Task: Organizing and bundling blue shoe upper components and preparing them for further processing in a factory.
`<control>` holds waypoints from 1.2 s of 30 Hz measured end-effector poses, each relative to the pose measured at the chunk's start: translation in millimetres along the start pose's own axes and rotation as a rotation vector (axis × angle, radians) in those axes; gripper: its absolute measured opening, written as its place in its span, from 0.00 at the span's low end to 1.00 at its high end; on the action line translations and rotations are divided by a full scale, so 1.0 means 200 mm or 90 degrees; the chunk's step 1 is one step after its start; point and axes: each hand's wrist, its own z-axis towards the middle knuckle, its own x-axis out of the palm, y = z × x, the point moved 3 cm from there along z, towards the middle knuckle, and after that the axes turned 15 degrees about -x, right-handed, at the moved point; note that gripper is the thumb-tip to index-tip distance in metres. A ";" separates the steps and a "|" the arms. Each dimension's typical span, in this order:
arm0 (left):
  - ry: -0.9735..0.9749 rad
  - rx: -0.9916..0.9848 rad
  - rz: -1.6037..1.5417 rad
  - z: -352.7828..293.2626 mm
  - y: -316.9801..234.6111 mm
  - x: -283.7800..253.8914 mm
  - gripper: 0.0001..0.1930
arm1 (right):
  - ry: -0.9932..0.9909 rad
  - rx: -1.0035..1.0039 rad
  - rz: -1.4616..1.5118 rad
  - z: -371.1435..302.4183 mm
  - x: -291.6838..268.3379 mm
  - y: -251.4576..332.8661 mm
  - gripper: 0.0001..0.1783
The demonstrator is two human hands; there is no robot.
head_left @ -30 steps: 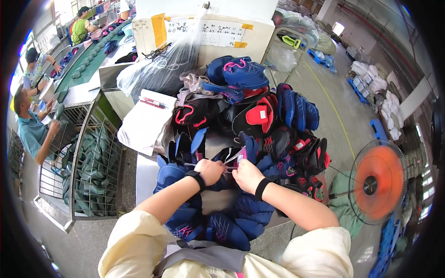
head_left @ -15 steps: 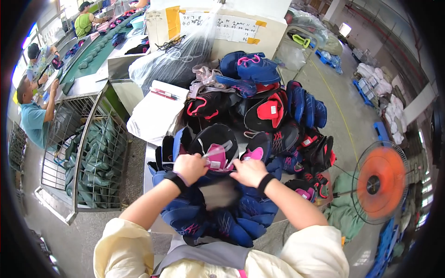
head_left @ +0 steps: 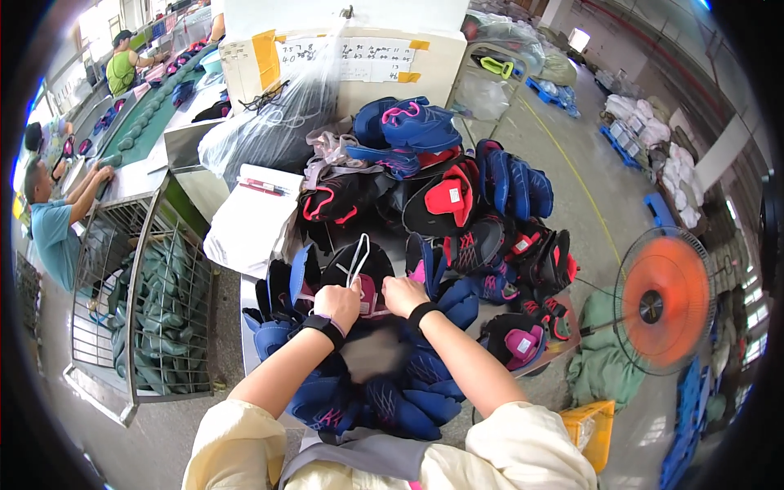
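My left hand point(head_left: 338, 303) pinches a thin white cord point(head_left: 356, 255), which stands up in a narrow loop above the fingers. Close beside it, my right hand point(head_left: 404, 296) is closed in a pinch; what lies in those fingers is hidden. Both hands are over the opening of a shoe upper with a black lining point(head_left: 377, 260) and a pink tongue with a white label. Around it on the table stand several blue shoe uppers point(head_left: 408, 404) with pink lacing, packed in a ring.
Behind the hands lie heaps of black-and-red uppers point(head_left: 420, 208) and blue uppers point(head_left: 420, 126). White paper point(head_left: 249, 224) with pens sits left of them. A wire cage point(head_left: 143, 310) of green shoe forms stands left, a fan point(head_left: 653, 304) right. Co-workers line a conveyor at far left.
The white cord, stretched low between the hands before, now rises in an upright loop at the left hand. My right hand has closed and shifted slightly left; the view has turned a little right.
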 end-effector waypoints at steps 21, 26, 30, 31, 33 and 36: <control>0.156 0.014 -0.103 0.02 -0.07 0.13 0.11 | -0.259 -0.087 1.032 -0.21 0.01 0.03 0.14; 0.139 0.013 -0.152 0.02 0.00 0.16 0.16 | -0.312 -0.537 1.232 -0.50 -0.55 0.27 0.19; 0.032 -0.006 -0.250 0.07 0.05 0.20 0.17 | -0.378 -0.474 1.036 -0.47 -0.59 0.32 0.19; 0.002 -0.045 -0.212 0.09 0.08 0.24 0.16 | -0.431 -0.342 1.122 -0.42 -0.55 0.22 0.19; -0.094 -0.026 -0.249 0.12 0.15 0.20 0.10 | -0.577 -0.247 1.148 -0.35 -0.57 -0.05 0.20; -0.100 -0.094 -0.322 0.17 0.19 0.12 0.09 | -0.885 -0.165 0.684 -0.43 -0.70 -0.41 0.13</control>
